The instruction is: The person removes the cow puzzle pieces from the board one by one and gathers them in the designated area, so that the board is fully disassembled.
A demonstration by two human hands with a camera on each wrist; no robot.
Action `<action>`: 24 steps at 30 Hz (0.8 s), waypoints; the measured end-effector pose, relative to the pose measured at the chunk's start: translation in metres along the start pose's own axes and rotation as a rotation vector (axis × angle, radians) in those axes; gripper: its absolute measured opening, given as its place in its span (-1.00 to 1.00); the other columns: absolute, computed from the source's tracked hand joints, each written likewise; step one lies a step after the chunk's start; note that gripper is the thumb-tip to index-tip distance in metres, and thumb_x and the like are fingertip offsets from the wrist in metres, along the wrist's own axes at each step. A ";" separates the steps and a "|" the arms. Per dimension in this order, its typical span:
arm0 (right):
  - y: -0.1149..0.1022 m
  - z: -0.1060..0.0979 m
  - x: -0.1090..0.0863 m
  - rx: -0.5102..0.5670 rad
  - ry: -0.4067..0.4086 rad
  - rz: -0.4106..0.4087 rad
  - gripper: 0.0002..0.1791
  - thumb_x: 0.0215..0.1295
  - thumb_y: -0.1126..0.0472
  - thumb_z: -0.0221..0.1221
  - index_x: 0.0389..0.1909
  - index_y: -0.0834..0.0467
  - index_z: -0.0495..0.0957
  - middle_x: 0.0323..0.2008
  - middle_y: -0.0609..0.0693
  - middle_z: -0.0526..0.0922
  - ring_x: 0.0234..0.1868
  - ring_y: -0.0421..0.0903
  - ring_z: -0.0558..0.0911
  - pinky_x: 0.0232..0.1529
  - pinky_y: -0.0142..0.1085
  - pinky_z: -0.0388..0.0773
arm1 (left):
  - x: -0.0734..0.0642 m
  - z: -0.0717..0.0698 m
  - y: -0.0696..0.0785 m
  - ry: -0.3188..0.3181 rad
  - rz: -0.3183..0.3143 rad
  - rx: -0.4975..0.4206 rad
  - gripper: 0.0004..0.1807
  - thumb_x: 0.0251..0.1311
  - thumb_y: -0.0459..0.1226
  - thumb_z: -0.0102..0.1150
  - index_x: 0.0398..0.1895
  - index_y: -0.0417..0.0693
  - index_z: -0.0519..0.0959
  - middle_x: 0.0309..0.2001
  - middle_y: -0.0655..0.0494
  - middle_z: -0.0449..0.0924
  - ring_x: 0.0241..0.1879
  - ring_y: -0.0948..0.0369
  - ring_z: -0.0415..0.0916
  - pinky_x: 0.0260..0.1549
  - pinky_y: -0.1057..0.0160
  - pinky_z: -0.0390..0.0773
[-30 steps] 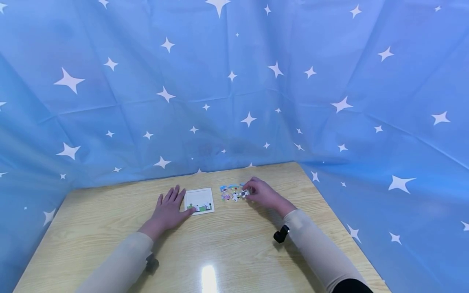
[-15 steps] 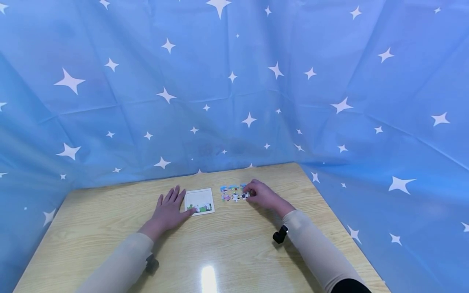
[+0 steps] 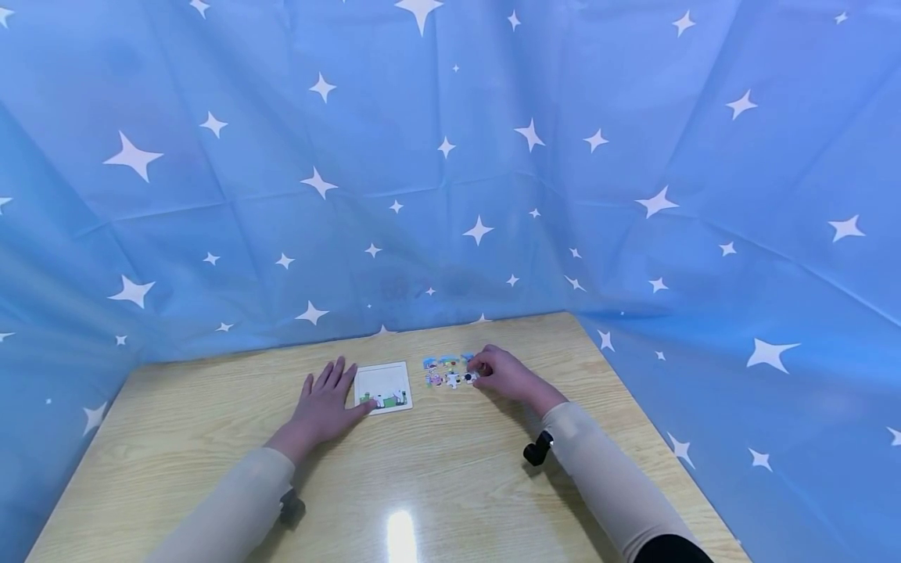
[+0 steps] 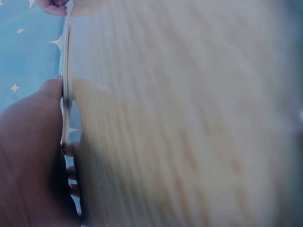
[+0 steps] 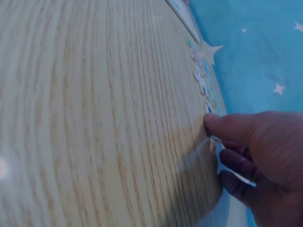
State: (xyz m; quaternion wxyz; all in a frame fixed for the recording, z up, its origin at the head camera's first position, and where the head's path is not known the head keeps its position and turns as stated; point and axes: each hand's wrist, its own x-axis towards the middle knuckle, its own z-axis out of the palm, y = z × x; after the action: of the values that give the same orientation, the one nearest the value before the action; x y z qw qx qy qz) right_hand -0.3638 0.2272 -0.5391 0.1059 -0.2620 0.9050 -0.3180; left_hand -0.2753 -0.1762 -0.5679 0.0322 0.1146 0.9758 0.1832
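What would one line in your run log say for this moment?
left hand: flat, touching puzzle tray | right hand: pinching puzzle piece among loose pieces | surface: wooden table

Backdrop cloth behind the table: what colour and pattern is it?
The backdrop cloth is light blue with scattered white four-pointed stars, clearest in the head view.

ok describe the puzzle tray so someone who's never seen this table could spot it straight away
On the wooden table, look toward the far edge, just right of the left hand, whose thumb touches its corner. The puzzle tray is a flat white square; unlike the loose puzzle pieces scattered to its right, it is one framed board, filled only along its near edge.
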 end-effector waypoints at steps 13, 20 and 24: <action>-0.001 0.000 -0.001 0.008 0.020 -0.009 -0.76 0.46 0.32 0.44 0.09 0.17 0.77 -0.15 -0.03 0.56 -0.14 -0.11 0.54 -0.07 -0.17 0.57 | 0.001 0.001 -0.001 -0.008 -0.001 0.003 0.14 0.51 0.44 0.00 0.81 -0.18 0.07 0.79 -0.30 -0.15 0.76 -0.30 -0.22 0.61 -0.51 -0.24; -0.010 0.012 -0.001 0.069 0.096 -0.052 -0.80 0.51 0.35 0.38 0.08 0.22 0.76 -0.09 0.02 0.60 -0.13 -0.10 0.57 -0.07 -0.19 0.60 | 0.000 -0.001 -0.001 -0.004 0.008 0.010 0.12 0.54 0.42 0.01 0.81 -0.19 0.06 0.79 -0.31 -0.15 0.76 -0.30 -0.21 0.60 -0.52 -0.23; -0.024 0.022 0.002 0.073 0.127 -0.080 -0.85 0.54 0.34 0.35 0.04 0.21 0.77 -0.09 0.03 0.61 -0.15 -0.11 0.57 -0.10 -0.20 0.61 | -0.001 -0.003 -0.001 -0.006 0.014 0.012 0.12 0.54 0.40 0.02 0.80 -0.20 0.06 0.79 -0.32 -0.14 0.75 -0.31 -0.20 0.60 -0.53 -0.22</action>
State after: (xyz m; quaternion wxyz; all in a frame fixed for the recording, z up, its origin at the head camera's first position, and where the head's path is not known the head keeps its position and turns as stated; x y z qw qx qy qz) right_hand -0.3474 0.1987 -0.5414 0.0450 -0.2735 0.8865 -0.3706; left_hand -0.2747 -0.1781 -0.5656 0.0333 0.1223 0.9760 0.1772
